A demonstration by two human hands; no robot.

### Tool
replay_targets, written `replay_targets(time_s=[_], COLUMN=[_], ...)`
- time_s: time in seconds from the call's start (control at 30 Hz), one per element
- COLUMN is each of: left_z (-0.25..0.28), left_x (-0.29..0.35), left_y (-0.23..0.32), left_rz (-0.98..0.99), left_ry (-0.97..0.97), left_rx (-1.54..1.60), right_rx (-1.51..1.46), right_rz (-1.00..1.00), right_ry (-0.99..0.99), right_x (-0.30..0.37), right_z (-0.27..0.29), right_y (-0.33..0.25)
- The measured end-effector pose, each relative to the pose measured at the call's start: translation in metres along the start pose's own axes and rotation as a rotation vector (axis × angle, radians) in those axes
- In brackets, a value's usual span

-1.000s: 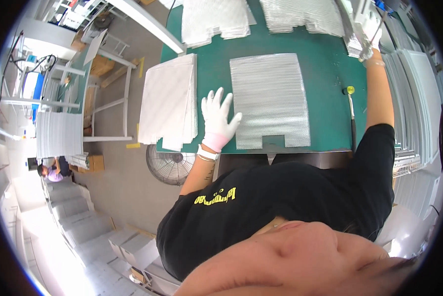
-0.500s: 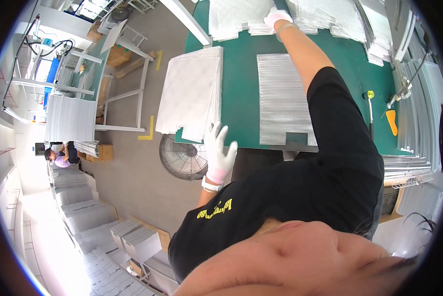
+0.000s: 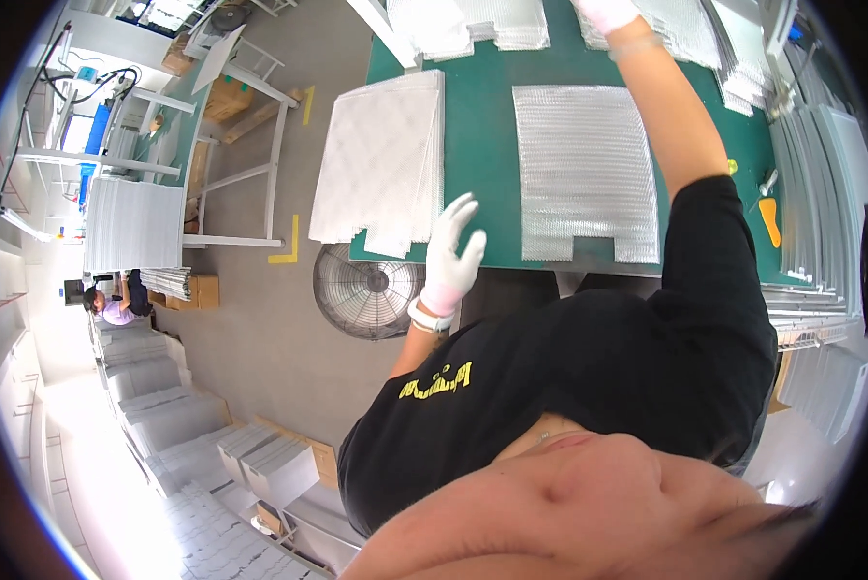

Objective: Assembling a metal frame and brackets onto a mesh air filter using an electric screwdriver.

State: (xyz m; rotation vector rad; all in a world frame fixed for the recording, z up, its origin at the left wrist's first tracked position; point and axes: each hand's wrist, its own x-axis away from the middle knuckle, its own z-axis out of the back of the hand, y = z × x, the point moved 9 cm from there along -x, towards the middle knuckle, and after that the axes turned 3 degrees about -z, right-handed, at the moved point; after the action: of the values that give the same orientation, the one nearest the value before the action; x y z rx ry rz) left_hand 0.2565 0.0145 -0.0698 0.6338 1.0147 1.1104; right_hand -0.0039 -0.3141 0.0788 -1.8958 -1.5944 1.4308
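My left hand [image 3: 453, 249], in a white glove, is held at the table's front edge with its fingers apart and nothing in them. Beside it on the left lies a stack of white sheets [image 3: 381, 159] with notched front edges. My right hand [image 3: 610, 14], also gloved, reaches far over the table to the top rim of the picture, which cuts off its fingers. It is nearest to the far stack of clear mesh sheets [image 3: 671, 34]. Below my right forearm a silvery mesh sheet [image 3: 589, 164] with a square notch lies flat on the green tabletop [image 3: 480, 184].
At the table's right are an orange-handled tool [image 3: 769, 222] and upright pale panels [image 3: 821, 203]. More mesh sheets [image 3: 506, 24] lie at the back. A round floor fan [image 3: 368, 290] stands by the front left corner. A co-worker [image 3: 120, 300] is at far left near stacked panels [image 3: 134, 224].
My right hand has moved right along the far stacks, toward the top rim. The left hand has risen slightly and moved right, nearer the table edge. The view has shifted a little.
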Motion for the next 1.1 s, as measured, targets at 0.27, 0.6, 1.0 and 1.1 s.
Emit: replay_targets(time_s=[0.27, 0.6, 1.0, 1.1], left_z=[-0.018, -0.073, -0.11, -0.112], left_x=[-0.032, -0.036, -0.035, -0.035], left_y=[-0.009, -0.003, -0.027, -0.025], left_rz=[0.25, 0.239, 0.141, 0.167], left_ry=[0.04, 0.022, -0.103, -0.135], left_rx=[1.338, -0.13, -0.529, -0.546], right_rx=[0.483, 1.153, 1.498, 1.545], right_rz=[-0.305, -0.389, -0.291, -0.31], right_ry=[0.237, 0.299, 0.188, 0.156], right_x=[0.259, 0.374, 0.382, 0.384], right_z=[0.01, 0.039, 0.059, 0.062], right_y=[-0.05, -0.07, -0.048, -0.044])
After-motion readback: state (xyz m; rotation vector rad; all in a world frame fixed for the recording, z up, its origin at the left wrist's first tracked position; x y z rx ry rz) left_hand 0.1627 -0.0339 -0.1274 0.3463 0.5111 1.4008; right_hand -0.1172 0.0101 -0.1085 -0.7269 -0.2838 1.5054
